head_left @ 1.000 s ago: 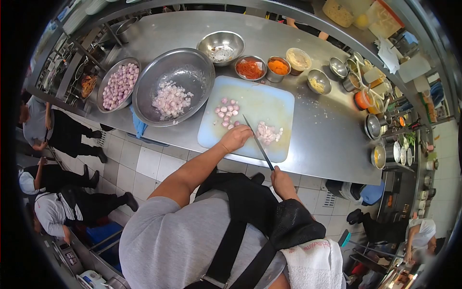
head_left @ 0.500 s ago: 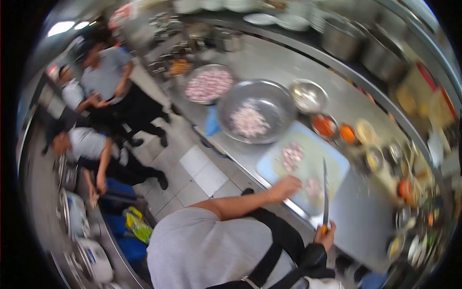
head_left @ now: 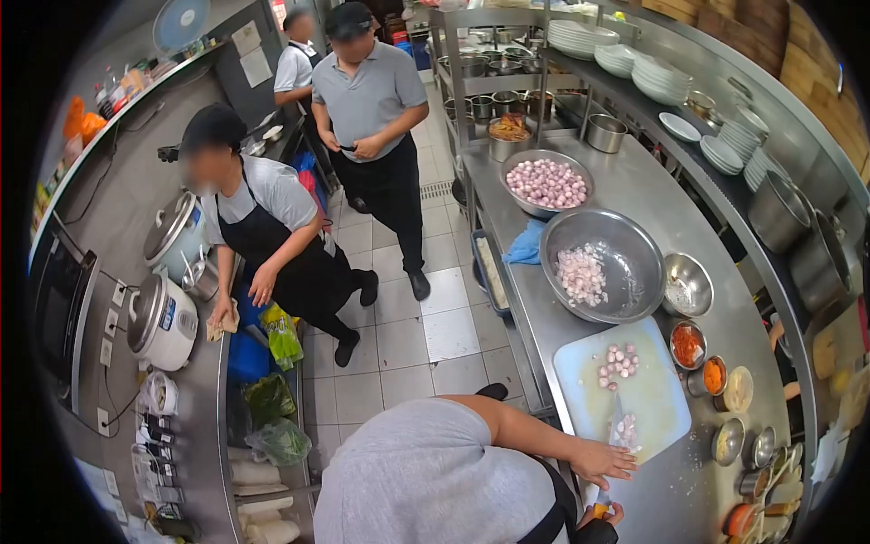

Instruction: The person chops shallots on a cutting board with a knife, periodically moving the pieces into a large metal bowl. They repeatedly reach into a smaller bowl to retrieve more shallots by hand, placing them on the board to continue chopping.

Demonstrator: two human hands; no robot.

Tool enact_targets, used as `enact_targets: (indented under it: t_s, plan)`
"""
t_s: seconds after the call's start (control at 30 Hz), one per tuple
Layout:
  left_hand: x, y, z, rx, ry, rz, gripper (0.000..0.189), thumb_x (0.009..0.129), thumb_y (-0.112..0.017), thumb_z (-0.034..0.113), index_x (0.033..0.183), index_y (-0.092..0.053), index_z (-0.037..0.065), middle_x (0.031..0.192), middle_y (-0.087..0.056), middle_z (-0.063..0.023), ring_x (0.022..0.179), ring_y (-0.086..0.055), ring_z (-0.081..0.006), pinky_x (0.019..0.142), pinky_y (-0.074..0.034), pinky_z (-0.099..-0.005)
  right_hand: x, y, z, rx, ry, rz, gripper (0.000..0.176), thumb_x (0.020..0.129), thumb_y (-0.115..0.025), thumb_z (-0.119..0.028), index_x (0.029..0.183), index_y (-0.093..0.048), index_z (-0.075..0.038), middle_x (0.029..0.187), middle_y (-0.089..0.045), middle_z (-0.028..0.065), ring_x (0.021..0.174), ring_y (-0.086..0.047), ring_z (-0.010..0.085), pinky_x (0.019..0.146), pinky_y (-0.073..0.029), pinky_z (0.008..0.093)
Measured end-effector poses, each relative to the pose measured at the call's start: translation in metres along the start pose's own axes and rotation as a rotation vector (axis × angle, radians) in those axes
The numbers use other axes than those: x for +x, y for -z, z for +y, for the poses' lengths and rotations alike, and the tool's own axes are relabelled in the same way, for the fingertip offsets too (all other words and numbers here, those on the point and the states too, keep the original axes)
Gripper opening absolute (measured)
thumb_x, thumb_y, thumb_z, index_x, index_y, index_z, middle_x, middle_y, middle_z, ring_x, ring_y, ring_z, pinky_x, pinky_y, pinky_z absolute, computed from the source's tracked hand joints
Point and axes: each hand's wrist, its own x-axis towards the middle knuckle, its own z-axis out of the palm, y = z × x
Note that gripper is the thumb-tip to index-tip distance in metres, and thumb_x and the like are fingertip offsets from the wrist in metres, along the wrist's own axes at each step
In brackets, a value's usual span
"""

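Observation:
My right hand is wrapped round the orange handle of a kitchen knife, whose blade reaches over the white cutting board. Fingers extended, my left hand is at the board's near edge, just above the handle, and overlaps part of the blade in this view. Cut shallot pieces lie beside the blade. Farther up the board is a cluster of peeled shallots. Beyond it, a large metal basin holds pale cut shallots.
A bowl of shallots stands behind the basin, beside a blue cloth. Small bowls, one with red paste, line the board's right side. Plates fill the shelf. One person wipes the left counter; two others stand in the aisle.
The view has swung left. My left hand has moved from beside the board toward the knife handle. The knife, raised before, is now lower over the board. The person at the left counter has shifted posture.

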Motion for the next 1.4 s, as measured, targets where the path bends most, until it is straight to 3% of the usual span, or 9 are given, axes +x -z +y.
enact_targets:
  t_s: [0.2,0.37,0.53,0.63,0.73,0.93,1.2,1.27,1.4]
  plan:
    - [0.011,-0.020,-0.020,-0.003,0.004,0.042,0.073,0.108,-0.056,0.047,0.161,-0.042,-0.001,0.170,-0.031,-0.0290,0.160,-0.024,-0.0464,0.132,-0.017,-0.0558,-0.019,0.039,0.037,0.049,-0.286,0.045,0.073,0.075,-0.085,0.006,0.138,-0.053,-0.011,0.096,-0.051,0.0054,0.081,-0.057,0.0186,0.074,-0.049,0.0322]
    - [0.008,0.009,-0.041,-0.029,0.130,0.275,0.061,0.109,-0.058,0.040,0.155,-0.050,0.000,0.167,-0.039,-0.0260,0.156,-0.035,-0.0427,0.131,-0.024,-0.0515,-0.047,0.092,0.022,0.269,-0.434,0.104,0.069,0.079,-0.084,0.004,0.139,-0.054,-0.011,0.097,-0.053,0.0060,0.083,-0.058,0.0183,0.074,-0.049,0.0318]
    - [-0.026,0.030,-0.064,-0.344,0.268,0.592,0.051,0.112,-0.054,0.032,0.152,-0.054,0.002,0.161,-0.049,-0.0225,0.156,-0.038,-0.0393,0.130,-0.027,-0.0487,-0.077,0.140,0.015,0.596,-0.518,0.085,0.065,0.083,-0.083,0.003,0.140,-0.054,-0.010,0.098,-0.054,0.0066,0.085,-0.059,0.0179,0.074,-0.050,0.0314]
    - [-0.047,0.034,-0.067,-0.134,0.413,0.674,0.055,0.110,-0.057,0.037,0.152,-0.054,0.001,0.160,-0.050,-0.0236,0.151,-0.044,-0.0384,0.128,-0.031,-0.0472,-0.081,0.150,-0.035,0.499,-0.378,-0.003,0.057,0.089,-0.079,0.000,0.141,-0.056,-0.009,0.096,-0.057,0.0060,0.084,-0.060,0.0162,0.073,-0.050,0.0302]
    - [-0.050,0.027,-0.055,-0.086,0.452,0.663,0.056,0.109,-0.058,0.038,0.152,-0.053,0.002,0.160,-0.048,-0.0243,0.150,-0.044,-0.0413,0.128,-0.031,-0.0487,-0.078,0.119,-0.074,0.294,-0.290,-0.011,0.041,0.099,-0.072,-0.006,0.138,-0.059,-0.007,0.082,-0.059,0.0012,0.071,-0.056,0.0103,0.066,-0.046,0.0264]
    - [-0.002,0.010,-0.055,0.165,0.499,0.582,0.058,0.106,-0.063,0.035,0.153,-0.051,0.003,0.162,-0.045,-0.0251,0.151,-0.040,-0.0448,0.127,-0.032,-0.0514,-0.058,0.063,-0.085,0.616,-0.463,-0.113,0.029,0.109,-0.063,-0.021,0.135,-0.058,-0.007,0.076,-0.060,0.0031,0.056,-0.051,0.0106,0.050,-0.041,0.0275]
    - [0.037,-0.004,-0.060,-0.120,0.401,0.502,0.050,0.103,-0.066,0.034,0.144,-0.060,0.006,0.158,-0.049,-0.0229,0.150,-0.041,-0.0447,0.127,-0.031,-0.0532,-0.040,0.022,-0.096,0.854,-0.611,-0.245,0.019,0.115,-0.048,-0.031,0.126,-0.051,-0.016,0.079,-0.059,0.0048,0.057,-0.055,0.0145,0.050,-0.046,0.0292]
    - [0.029,-0.006,-0.068,0.216,0.429,0.584,0.049,0.103,-0.067,0.036,0.142,-0.062,0.007,0.158,-0.050,-0.0218,0.151,-0.040,-0.0448,0.127,-0.030,-0.0563,-0.038,0.011,-0.101,0.892,-0.603,-0.247,0.020,0.115,-0.048,-0.031,0.127,-0.050,-0.015,0.080,-0.060,0.0051,0.058,-0.056,0.0151,0.050,-0.048,0.0301]
    - [0.034,-0.003,-0.063,0.201,0.470,0.563,0.050,0.102,-0.068,0.037,0.142,-0.063,0.007,0.159,-0.050,-0.0219,0.152,-0.039,-0.0459,0.127,-0.029,-0.0586,-0.039,-0.008,-0.128,0.930,-0.589,-0.241,0.023,0.116,-0.048,-0.030,0.128,-0.048,-0.011,0.083,-0.060,0.0070,0.060,-0.058,0.0169,0.052,-0.052,0.0336]
